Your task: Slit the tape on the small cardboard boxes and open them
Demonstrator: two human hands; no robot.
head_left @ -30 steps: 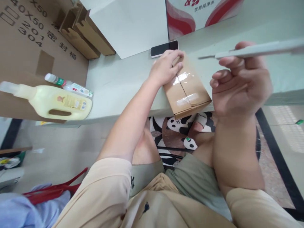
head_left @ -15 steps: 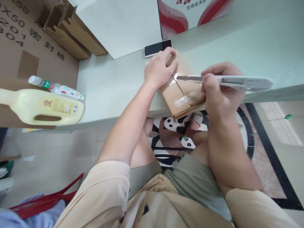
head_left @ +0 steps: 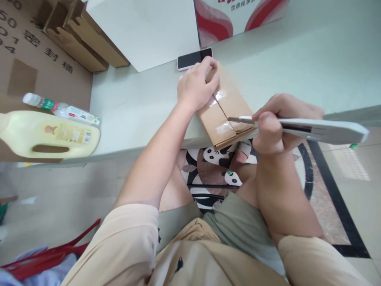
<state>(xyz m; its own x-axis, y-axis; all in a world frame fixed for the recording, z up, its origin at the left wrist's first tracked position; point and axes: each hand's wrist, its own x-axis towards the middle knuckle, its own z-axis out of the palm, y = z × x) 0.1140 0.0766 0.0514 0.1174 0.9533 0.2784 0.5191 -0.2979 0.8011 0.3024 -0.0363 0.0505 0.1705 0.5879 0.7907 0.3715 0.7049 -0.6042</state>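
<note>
My left hand [head_left: 193, 87] is covering the far-left corner of the cardboard box [head_left: 228, 107], and most of its fingertips are hiding from view; my right hand [head_left: 276, 137] is masking the middle of the box cutter [head_left: 336, 131]. Can't tell whether the blade [head_left: 238, 119] is touching the cardboard or hovering just above the seam. The phone [head_left: 192, 59] is losing part of its lower edge behind my left knuckles; the yellow bottle [head_left: 44, 135] is running out of frame at 9 o'clock. Box is lying on the table [head_left: 131, 99] between my hands: left is clasping it at its 10 o'clock, thumb on top; right is gripping the cutter between 3 and 4 o'clock of the box. Box's long axis is running 11 to 5 o'clock, near end facing me, seam following that line, clear tape [head_left: 224, 128] crossing it. Cutter is stretching crosswise, blade pointing to 9, butt pointing to 3.
</note>
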